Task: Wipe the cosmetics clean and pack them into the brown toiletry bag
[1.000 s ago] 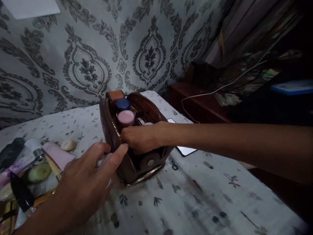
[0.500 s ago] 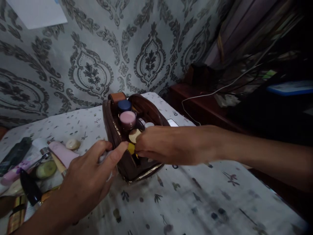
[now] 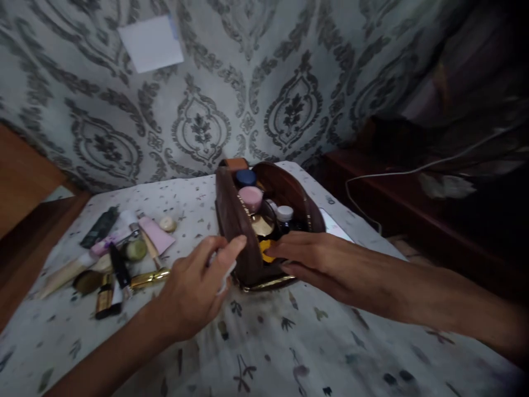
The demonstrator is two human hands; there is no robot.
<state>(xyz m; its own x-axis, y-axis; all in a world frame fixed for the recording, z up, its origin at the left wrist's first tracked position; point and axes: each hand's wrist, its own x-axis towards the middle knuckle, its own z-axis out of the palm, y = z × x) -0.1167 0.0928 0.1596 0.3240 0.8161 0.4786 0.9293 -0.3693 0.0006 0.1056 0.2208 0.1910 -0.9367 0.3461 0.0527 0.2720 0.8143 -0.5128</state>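
A brown zip-up toiletry bag (image 3: 231, 220) stands unzipped on the patterned cloth. Inside it are a jar with a blue lid (image 3: 246, 177), a jar with a pink lid (image 3: 250, 197), a gold-coloured round lid (image 3: 262, 225), a bottle with a white cap (image 3: 285, 213) and something yellow (image 3: 266, 251). My left hand (image 3: 196, 289), beside the bag's near left side, is closed round a whitish, crumpled-looking thing (image 3: 226, 278), mostly hidden by the fingers. At the bag's right front, my right hand (image 3: 314, 256) reaches over the opening with fingers stretched, close to the yellow thing; I see nothing held there.
On the left lies a cluster of cosmetics, among them a pink tube (image 3: 157, 234), a dark green tube (image 3: 100, 227) and a gold tube (image 3: 149, 277). A phone-like flat thing (image 3: 335, 225) lies right of the bag. A white cable (image 3: 397, 172) runs over dark red furniture (image 3: 351, 165).
The view has swung left, showing more of the cosmetics. My right hand has drawn back toward the bag's front edge and its fingers have straightened. My left hand still grips the whitish thing.
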